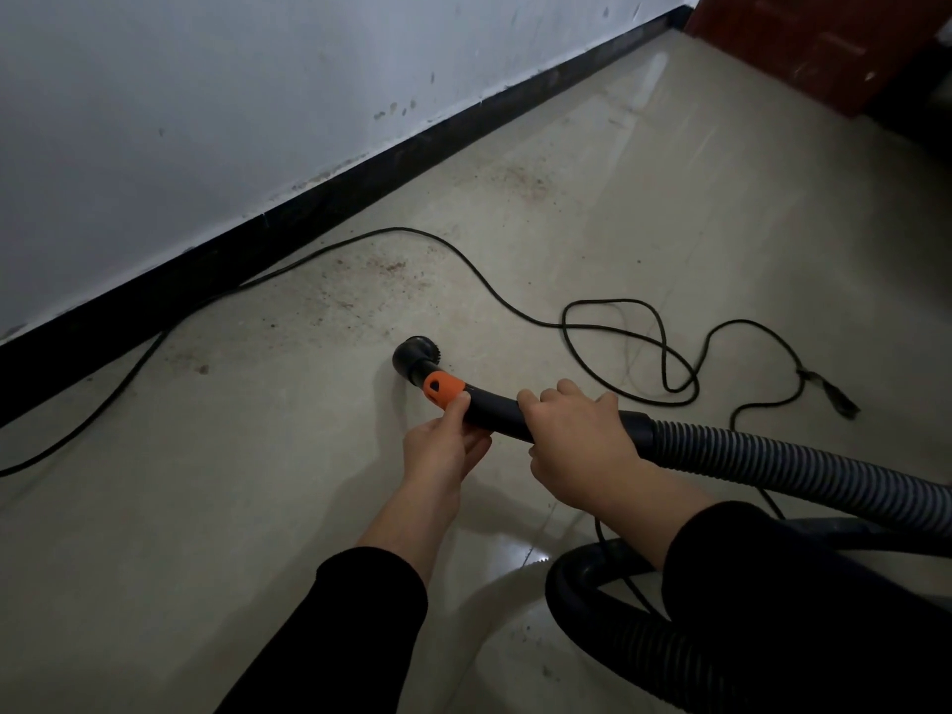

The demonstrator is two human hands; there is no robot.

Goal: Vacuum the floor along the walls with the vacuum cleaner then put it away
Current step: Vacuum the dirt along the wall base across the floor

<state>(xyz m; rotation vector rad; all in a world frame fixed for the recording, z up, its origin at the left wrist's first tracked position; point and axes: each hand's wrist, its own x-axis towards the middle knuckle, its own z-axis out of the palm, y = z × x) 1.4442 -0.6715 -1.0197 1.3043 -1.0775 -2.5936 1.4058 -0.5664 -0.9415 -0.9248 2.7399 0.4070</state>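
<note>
Black sleeves (pixel 360 610) lowest in frame, two. My right hand (pixel 577 445) wraps the black handle tube (pixel 494 412) at centre; my left hand (pixel 443 445) pinches it at the one orange collar (pixel 443 389). One round brush nozzle (pixel 412 355) faces open floor (pixel 206 507), well clear of the black baseboard (pixel 257 249) running upper right to lower left. One ribbed hose (pixel 772 456) exits right. One cord (pixel 463 255) loops mid-frame, its plug (pixel 839 401) at right.
</note>
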